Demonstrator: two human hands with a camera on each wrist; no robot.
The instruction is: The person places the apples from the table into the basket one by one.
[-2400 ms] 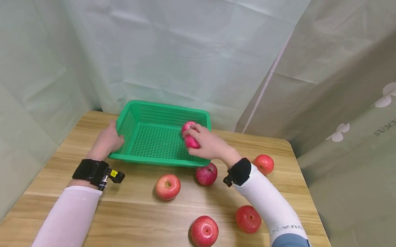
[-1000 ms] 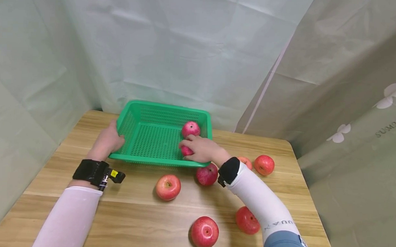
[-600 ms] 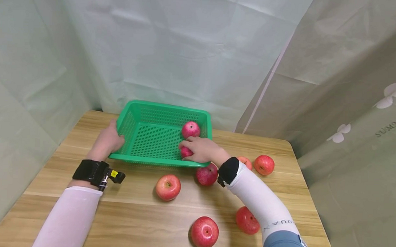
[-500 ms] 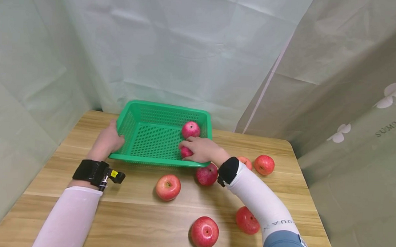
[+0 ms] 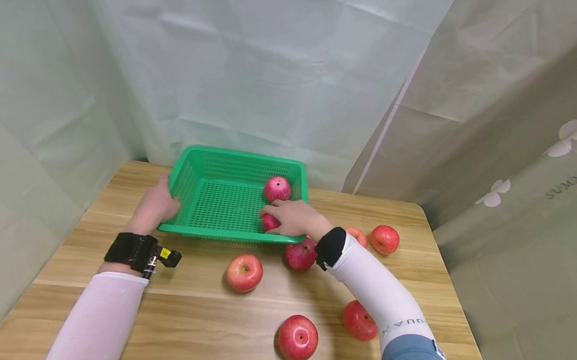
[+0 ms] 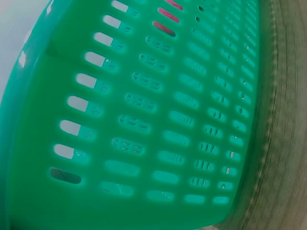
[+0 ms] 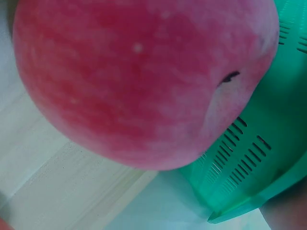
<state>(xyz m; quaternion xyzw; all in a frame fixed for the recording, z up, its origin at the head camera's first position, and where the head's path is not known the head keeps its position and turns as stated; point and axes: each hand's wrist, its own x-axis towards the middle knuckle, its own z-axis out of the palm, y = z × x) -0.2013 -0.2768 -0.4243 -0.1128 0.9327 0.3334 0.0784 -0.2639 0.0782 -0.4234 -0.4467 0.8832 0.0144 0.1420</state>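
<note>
A green perforated basket (image 5: 229, 235) stands at the back of the table, its left rim gripped by my left hand (image 5: 155, 203). Inside its front right corner, my right hand (image 5: 295, 217) reaches over the rim and holds a red apple (image 5: 270, 222), fingers curled over the top. Much of that apple is hidden under the hand. Just behind it in the basket sits another apple (image 5: 277, 188). Outside, a dark red apple (image 5: 301, 254) lies by the front wall below my right wrist; an apple (image 7: 144, 86) fills most of the right wrist view. The left wrist view shows the slotted basket wall (image 6: 144, 143).
On the wooden table (image 5: 193, 314) lie several more apples: one yellowish red apple (image 5: 244, 273) before the basket, a red apple (image 5: 298, 338) near the front, an apple (image 5: 360, 320) beside the right forearm, and an apple (image 5: 384, 239) at right. Pale curtains (image 5: 273, 68) hang behind.
Since the earliest frame, my right hand has brought its apple toward the front of the basket, away from the one behind. A partly covered apple now shows beyond the right forearm. Lately nothing moves.
</note>
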